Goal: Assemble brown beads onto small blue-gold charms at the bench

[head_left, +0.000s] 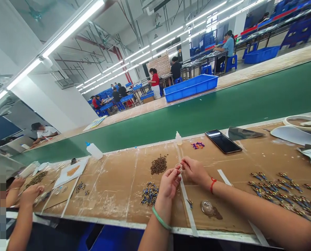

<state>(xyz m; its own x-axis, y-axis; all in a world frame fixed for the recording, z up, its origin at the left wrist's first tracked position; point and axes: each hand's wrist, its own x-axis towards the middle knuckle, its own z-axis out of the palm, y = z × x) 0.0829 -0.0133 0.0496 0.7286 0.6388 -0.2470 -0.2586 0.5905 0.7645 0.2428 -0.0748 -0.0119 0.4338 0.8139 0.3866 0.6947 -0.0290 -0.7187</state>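
A light pinch should suit the left hand [170,181] and right hand [196,171], fingers clamped on a small, pale, indistinct item [180,166] above the brown cardboard-topped table [113,188].

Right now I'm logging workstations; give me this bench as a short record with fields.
hands: left hand, right hand, fingertips together, apparently pinching tiny piece, too small to identify
wrists: green bangle left, red bracelet right
left of hands: pile of small brown pieces, blue-and-gold pile
beyond hands: dropper bottle, smartphone
right: scattered blue-and-gold pieces
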